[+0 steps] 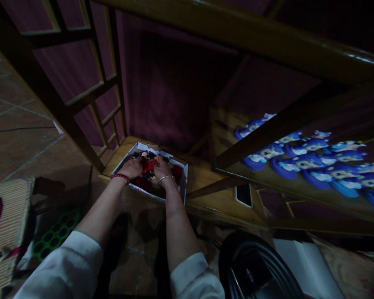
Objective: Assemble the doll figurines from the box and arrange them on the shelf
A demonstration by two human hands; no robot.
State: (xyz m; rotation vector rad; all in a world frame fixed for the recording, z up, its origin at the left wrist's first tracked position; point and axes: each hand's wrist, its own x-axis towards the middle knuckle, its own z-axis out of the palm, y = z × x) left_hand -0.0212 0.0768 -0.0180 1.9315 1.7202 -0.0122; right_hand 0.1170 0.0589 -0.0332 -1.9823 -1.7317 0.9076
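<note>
A shallow white cardboard box [183, 182] sits on the low wooden shelf and holds several small dark, red and gold figurines. Both hands reach down into it. My left hand [131, 167], with a red bead bracelet at the wrist, has its fingers closed at the left side of a red figurine [148, 165]. From the other side, my right hand [162, 167], wearing a silvery bracelet, pinches the same red piece. Dim light and the fingers hide the figurine's exact shape.
Rows of blue and white figurines [314, 162] stand on the higher shelf at right. A phone [243, 195] lies on the lower wooden shelf [212, 203]. Wooden lattice [95, 87] rises at left. A black round-rimmed object [255, 265] and a woven seat [15, 220] are nearby.
</note>
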